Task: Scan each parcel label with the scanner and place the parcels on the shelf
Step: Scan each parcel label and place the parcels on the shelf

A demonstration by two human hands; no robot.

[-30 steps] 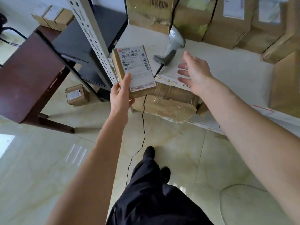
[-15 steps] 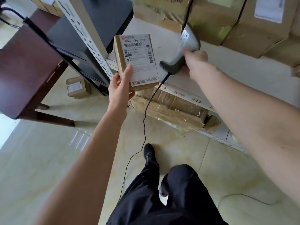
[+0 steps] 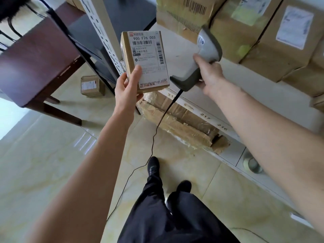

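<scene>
Item 1. Worktop (image 3: pixel 35 55): dark brown, far left, a black chair frame behind it.

Item 2. Small box (image 3: pixel 92 85): on the floor below the worktop's right end, label up, well apart from both hands.

Item 3. Upright (image 3: pixel 100 28): white perforated post of the shelf, just behind the parcel.

Item 4. Left hand (image 3: pixel 128 90): holds the parcel (image 3: pixel 145 62) from below, thumb laid up across the label's lower left, the other fingers curled behind and out of sight. The parcel stands near upright in the air, in front of the shelf's left corner, label facing the camera, barcodes uncovered.

Item 5. Right hand (image 3: pixel 208 74): fingers wrapped round the handle of the scanner (image 3: pixel 205 57), just right of the parcel. The scanner's head points up and away from the label; its cord (image 3: pixel 157 123) hangs to the floor.

Item 6. Shelf (image 3: pixel 254 95): white board carrying taped cartons (image 3: pixel 263 32) along the back, numbered tags on its front edge; a crushed carton (image 3: pixel 180 121) lies beneath.

Risks, as judged: the scan would likely miss unless the head turns toward the barcode; the thumb could creep over print; the one-handed hold could let the parcel tip; the cord trailing past the feet could snag and jerk the scanner.
</scene>
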